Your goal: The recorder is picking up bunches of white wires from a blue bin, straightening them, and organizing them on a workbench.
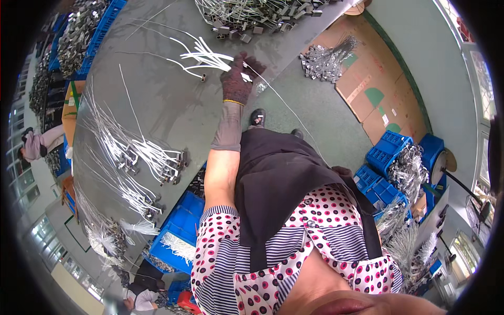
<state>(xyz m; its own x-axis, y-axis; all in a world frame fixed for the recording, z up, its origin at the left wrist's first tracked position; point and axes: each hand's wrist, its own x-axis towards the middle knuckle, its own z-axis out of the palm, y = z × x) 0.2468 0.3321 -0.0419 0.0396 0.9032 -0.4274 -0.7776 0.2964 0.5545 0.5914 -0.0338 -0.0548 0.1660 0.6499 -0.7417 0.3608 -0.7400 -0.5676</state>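
My left hand (239, 81), in a dark brown knitted glove, is closed around a bundle of wires in white sleeves (207, 56) over the grey table. Their thin bare ends fan out to the left, and a small metal connector (203, 77) hangs from one. From this hand a long thin wire (286, 105) runs down past my apron toward my right hand (342, 171). That hand, also dark-gloved, shows only partly at my right side; it appears closed at the wire's end, its fingers mostly hidden.
Bundles of white-sleeved wires with metal connectors (152, 157) lie on the grey table (173, 113). A large heap of them (257, 18) is at the far edge. Another bunch (328, 60) rests on flattened cardboard (373, 86). Blue crates (388, 149) stand right; another blue crate (181, 223) sits lower left.
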